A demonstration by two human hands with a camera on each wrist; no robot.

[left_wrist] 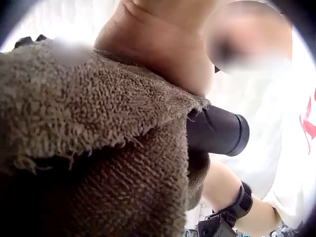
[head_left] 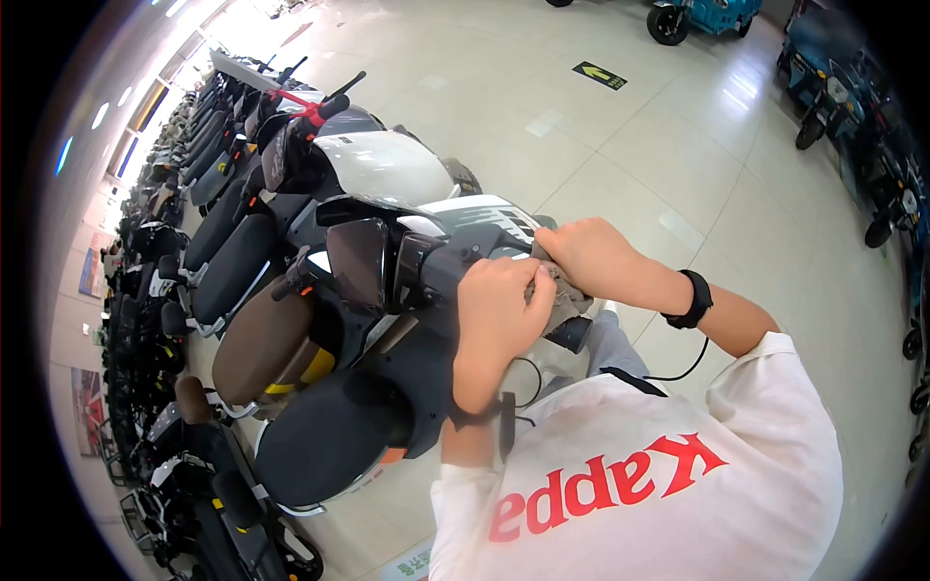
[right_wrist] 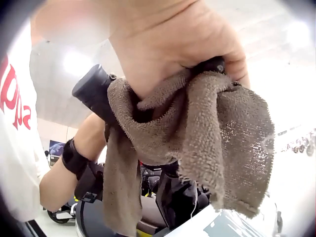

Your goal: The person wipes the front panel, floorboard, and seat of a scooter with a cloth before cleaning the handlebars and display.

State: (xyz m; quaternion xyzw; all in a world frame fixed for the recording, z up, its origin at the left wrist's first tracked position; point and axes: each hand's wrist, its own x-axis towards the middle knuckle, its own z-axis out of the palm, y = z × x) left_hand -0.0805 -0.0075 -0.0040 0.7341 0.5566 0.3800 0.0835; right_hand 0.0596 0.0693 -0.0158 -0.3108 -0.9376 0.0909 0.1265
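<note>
A grey-brown towelling cloth (right_wrist: 207,143) is draped around the black handlebar grip (right_wrist: 96,91) of a scooter. My right hand (head_left: 596,257) grips the cloth over the bar, with a black lever end (right_wrist: 212,65) showing by its fingers in the right wrist view. Beside it, my left hand (head_left: 499,300) has curled fingers at the same cloth (head_left: 567,300), its thumb near the right hand. Frayed cloth fills much of the left wrist view, under the heel of the left hand (left_wrist: 158,44), hiding its fingers. The scooter's dark seat (head_left: 334,436) lies to the left.
Rows of parked scooters stretch left, the nearest with a brown seat (head_left: 262,339) and a white front panel (head_left: 383,165). Blue three-wheelers (head_left: 717,15) and more vehicles (head_left: 833,97) stand across the tiled floor (head_left: 659,165). A floor arrow sign (head_left: 600,76) lies ahead.
</note>
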